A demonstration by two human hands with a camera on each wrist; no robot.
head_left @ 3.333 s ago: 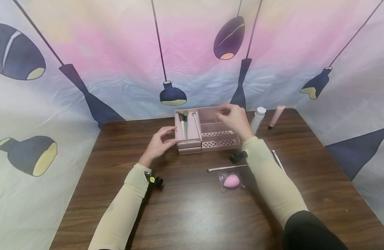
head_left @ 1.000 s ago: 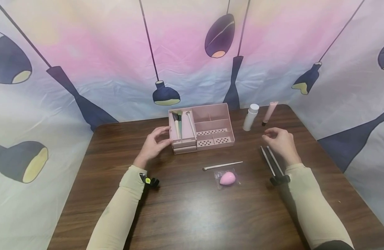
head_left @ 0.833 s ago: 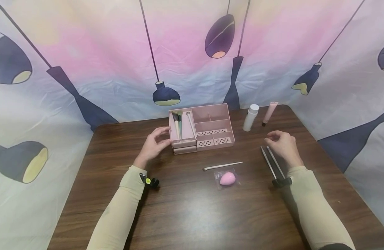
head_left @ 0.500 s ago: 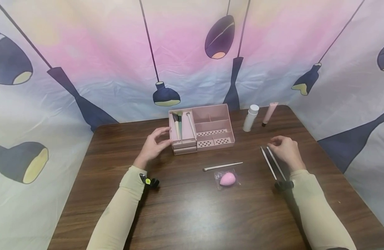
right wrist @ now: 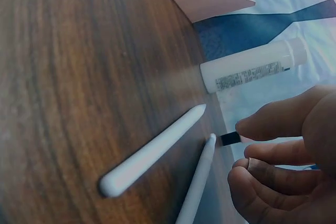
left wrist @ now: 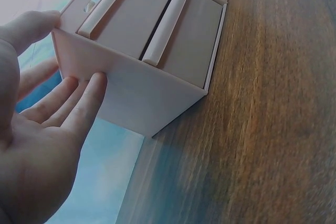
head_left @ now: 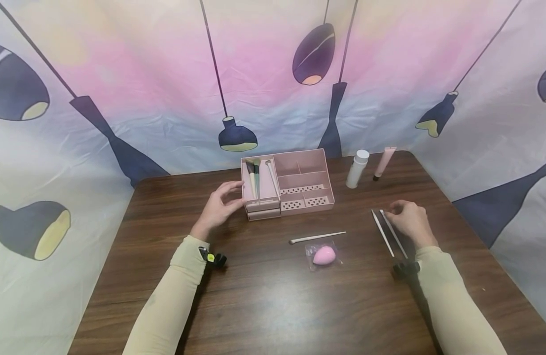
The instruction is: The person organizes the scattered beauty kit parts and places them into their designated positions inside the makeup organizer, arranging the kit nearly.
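Observation:
In the head view my left hand (head_left: pixel 219 204) is at the left side of a pink cosmetics organizer (head_left: pixel 305 160). The left wrist view shows straight fingers touching its side wall (left wrist: pixel 126 87), with the thumb at the front edge. Makeup brushes (head_left: pixel 257 180) lie in the organizer's left tray. On the right, my right hand (head_left: pixel 410 219) hovers beside two slim white sticks (head_left: pixel 382 233) lying on the table. Seen from the right wrist, thumb and fingers are loosely bent with a gap between them and nothing in it, close to the tapered tip of the nearer stick (right wrist: pixel 197 184).
A makeup brush (head_left: pixel 317 237) lies in front of the organizer, by a pink makeup sponge (head_left: pixel 324 255) in clear wrap. At the back right stand a white bottle (head_left: pixel 357 170) and a pink tube (head_left: pixel 385 163). A printed cloth backdrop rises behind the table (head_left: pixel 237 305).
My right hand has moved from above the organizer to the right, then lowered toward the white sticks. My left hand has stayed at the organizer's side. The head view has shifted slightly.

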